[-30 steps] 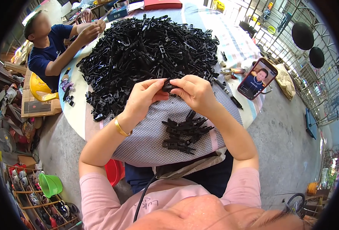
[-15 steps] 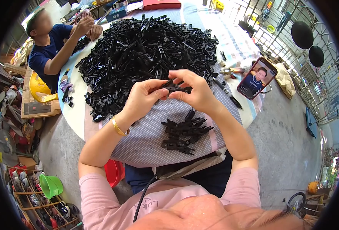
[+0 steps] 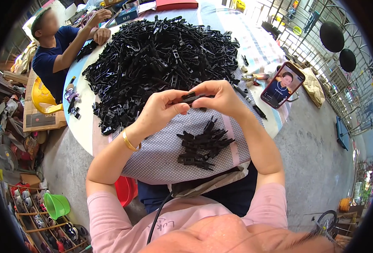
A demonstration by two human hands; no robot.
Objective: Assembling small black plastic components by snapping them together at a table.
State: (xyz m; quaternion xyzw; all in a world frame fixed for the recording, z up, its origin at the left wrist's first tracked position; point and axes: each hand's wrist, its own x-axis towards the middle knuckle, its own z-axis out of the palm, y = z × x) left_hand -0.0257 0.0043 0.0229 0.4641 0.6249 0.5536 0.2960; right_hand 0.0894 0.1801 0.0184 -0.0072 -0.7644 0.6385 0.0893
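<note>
Though small — two hands [image 3: 157, 109] [image 3: 220, 99], one clip [image 3: 190, 98]

Large pile of clips [image 3: 165, 55] across middle and far side of table [image 3: 79, 130]. Small heap of clips [image 3: 203, 145] near front edge, right of centre. In view, between pile and heap: left hand [image 3: 161, 109] and right hand [image 3: 220, 97], side by side above table, clip [image 3: 189, 98] between them. Phone [image 3: 282, 85] at table's right edge, right of pile. Box [image 3: 176, 5] at far edge, behind pile. Co-worker [image 3: 53, 61] at far left, beside table; chair [image 3: 42, 96] just nearer, cardboard box [image 3: 43, 121] next to it. Lower left: shoe rack [image 3: 30, 212], bucket [image 3: 56, 205] beside it.
</note>
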